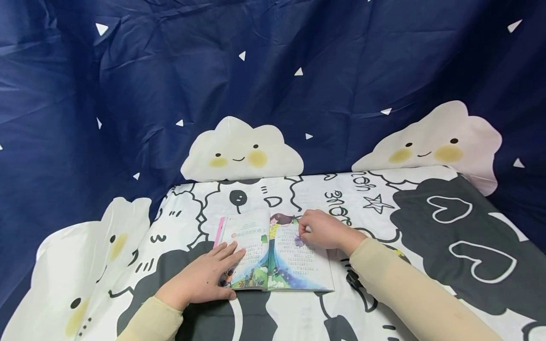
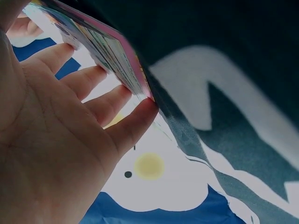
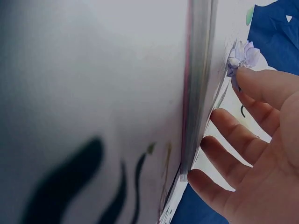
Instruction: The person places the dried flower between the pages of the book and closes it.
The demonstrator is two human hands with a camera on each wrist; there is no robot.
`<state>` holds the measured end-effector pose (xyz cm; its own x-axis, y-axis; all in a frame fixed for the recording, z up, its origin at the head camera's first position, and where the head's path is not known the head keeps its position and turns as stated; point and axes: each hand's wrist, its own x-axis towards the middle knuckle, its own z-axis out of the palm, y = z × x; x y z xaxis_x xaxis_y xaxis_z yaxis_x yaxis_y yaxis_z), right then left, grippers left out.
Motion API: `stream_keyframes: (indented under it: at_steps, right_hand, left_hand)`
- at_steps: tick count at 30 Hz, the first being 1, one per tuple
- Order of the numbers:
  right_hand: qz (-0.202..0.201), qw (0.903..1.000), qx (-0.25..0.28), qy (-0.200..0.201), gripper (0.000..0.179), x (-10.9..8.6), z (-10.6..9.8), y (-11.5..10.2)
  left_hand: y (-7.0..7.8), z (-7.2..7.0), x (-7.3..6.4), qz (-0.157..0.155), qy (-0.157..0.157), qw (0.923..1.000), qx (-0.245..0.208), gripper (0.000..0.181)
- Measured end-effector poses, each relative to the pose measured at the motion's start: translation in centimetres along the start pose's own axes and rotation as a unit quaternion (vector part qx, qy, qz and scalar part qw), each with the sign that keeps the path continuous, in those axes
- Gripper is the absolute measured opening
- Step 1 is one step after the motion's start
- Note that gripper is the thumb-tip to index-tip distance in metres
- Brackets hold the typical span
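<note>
An open picture book (image 1: 251,255) lies on the patterned sheet, with print and painted scenes on both pages. My left hand (image 1: 204,274) rests on the lower left page, its fingers fairly straight and spread; in the left wrist view the fingertips touch the page near the book's pink edge (image 2: 133,60). Over the right page is my right hand (image 1: 322,229). Between thumb and index finger it pinches a small purple flower (image 3: 244,55), and its other fingertips lie at the book's outer edge. From the head camera the flower (image 1: 299,241) shows just below the fingers.
The sheet (image 1: 307,312) beneath carries black and white cartoon prints. Cloud-shaped cushions with smiling faces (image 1: 243,154) line the back, right (image 1: 439,142) and left (image 1: 81,274). A dark blue cloth (image 1: 264,85) with white triangles hangs behind.
</note>
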<state>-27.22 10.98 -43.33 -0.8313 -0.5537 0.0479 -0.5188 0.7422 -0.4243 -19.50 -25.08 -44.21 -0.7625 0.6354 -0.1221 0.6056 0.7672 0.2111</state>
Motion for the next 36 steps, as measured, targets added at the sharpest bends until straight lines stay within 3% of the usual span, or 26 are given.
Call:
stream_keyframes:
  at_steps: [8, 18, 25, 36]
  right_hand:
    - [0.003, 1.0, -0.001, -0.006, 0.013, -0.1, 0.0, 0.1]
    - [-0.002, 0.9994, 0.035, -0.005, 0.023, -1.1, -0.4, 0.9]
    - [0.008, 0.9981, 0.059, 0.014, 0.035, -2.4, -1.3, 1.8]
    - [-0.007, 0.9975, 0.053, 0.048, 0.033, -4.3, -2.4, 3.1]
  left_hand:
    - [-0.1, 0.0, 0.0, 0.001, 0.004, 1.0, 0.004, 0.095]
    - [0.1, 0.0, -0.1, 0.0, 0.006, 1.0, 0.004, 0.095]
    - [0.2, 0.0, 0.0, -0.005, 0.009, 0.9999, 0.009, 0.097]
    - [0.9, -0.7, 0.0, -0.002, 0.018, 0.9994, 0.03, 0.096]
